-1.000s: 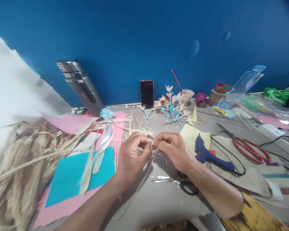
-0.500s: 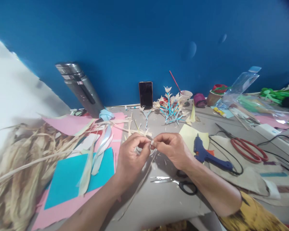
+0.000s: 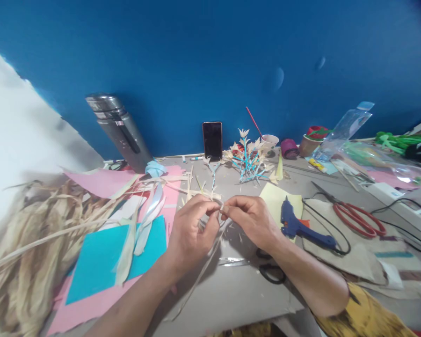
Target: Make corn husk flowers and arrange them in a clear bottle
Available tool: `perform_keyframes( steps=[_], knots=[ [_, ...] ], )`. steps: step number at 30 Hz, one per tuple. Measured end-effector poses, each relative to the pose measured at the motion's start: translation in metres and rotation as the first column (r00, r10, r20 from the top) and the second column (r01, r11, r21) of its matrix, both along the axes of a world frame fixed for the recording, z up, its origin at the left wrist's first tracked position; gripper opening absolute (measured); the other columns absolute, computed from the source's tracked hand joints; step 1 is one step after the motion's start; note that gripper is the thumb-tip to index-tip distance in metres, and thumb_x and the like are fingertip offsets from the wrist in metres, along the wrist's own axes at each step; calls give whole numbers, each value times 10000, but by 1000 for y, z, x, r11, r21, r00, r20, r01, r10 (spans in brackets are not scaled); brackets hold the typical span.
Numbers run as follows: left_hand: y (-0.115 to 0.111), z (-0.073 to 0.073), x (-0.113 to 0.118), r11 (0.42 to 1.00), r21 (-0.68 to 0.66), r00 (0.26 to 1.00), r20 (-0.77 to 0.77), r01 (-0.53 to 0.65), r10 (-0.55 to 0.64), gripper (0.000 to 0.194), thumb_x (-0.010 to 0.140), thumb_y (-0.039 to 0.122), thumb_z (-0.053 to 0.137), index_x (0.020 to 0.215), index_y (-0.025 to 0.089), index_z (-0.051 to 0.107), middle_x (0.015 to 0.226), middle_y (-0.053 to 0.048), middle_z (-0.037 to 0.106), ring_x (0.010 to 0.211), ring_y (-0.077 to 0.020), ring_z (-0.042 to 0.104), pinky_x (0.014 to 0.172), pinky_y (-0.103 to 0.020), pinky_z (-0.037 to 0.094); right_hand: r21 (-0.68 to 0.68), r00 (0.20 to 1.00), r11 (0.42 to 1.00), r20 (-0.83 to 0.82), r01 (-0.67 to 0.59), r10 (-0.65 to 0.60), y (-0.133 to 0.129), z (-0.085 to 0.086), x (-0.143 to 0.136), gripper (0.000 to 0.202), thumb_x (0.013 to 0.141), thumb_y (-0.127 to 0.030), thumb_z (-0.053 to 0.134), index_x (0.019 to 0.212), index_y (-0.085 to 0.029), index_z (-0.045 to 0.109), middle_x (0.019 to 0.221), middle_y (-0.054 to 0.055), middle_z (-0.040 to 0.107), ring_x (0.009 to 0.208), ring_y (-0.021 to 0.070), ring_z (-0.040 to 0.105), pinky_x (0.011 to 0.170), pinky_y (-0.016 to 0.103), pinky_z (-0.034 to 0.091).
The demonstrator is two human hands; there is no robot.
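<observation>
My left hand (image 3: 196,224) and my right hand (image 3: 250,220) meet over the middle of the table, fingertips pinched close together. Between them is a thin pale strip (image 3: 200,277), whose long tail hangs down toward the table's front edge; a loop of it curves behind the fingers. What exactly sits at the fingertips is too small to tell. Just beyond the hands stands a small twisted blue-and-white stem (image 3: 214,175) with pale petals. Black-handled scissors (image 3: 235,262) lie below my right hand, partly covered by the wrist.
Dried husks (image 3: 28,252) and blue paper (image 3: 94,262) lie left. A flask (image 3: 121,133), phone (image 3: 212,140) and husk flowers (image 3: 247,161) stand behind. A glue gun (image 3: 303,228), red-handled scissors (image 3: 359,217) and plastic bottle (image 3: 345,131) are right.
The view has shifted slightly. My right wrist now covers more of the black-handled scissors. Both hands keep their pinch in nearly the same place.
</observation>
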State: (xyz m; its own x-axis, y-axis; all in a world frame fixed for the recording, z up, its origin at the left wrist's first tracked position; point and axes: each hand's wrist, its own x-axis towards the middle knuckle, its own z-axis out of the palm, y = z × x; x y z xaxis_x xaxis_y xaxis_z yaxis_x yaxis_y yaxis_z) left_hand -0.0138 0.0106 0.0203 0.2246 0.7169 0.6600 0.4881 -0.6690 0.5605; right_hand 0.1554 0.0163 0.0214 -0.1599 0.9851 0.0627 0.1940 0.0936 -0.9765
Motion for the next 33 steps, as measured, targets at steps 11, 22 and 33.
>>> perform_keyframes(
  steps=[11,22,33],
  knots=[
    [1,-1,0,999,16,995,-91,-41,42,152,903,131,565,792,190,652,744,-15,664,686,-144,616,644,-270,468,322,978,944,208,-72,3,-2,-6,-1,226,925,-223,495,732,-186,608,684,-5,612,632,124,540,632,238,384],
    [2,6,-3,994,-100,994,-96,44,-54,193,891,128,565,733,192,655,708,-10,651,664,-135,611,613,-248,451,463,954,874,300,-149,4,3,-17,4,172,902,-153,476,754,-204,546,689,-8,549,635,139,493,632,261,349],
    [3,12,-2,955,-286,995,80,79,-58,187,809,76,599,700,196,693,673,11,677,624,-121,619,601,-220,478,435,974,891,224,-131,34,1,-11,3,178,889,-150,460,727,-209,506,663,-20,542,601,125,479,610,243,351]
  ],
)
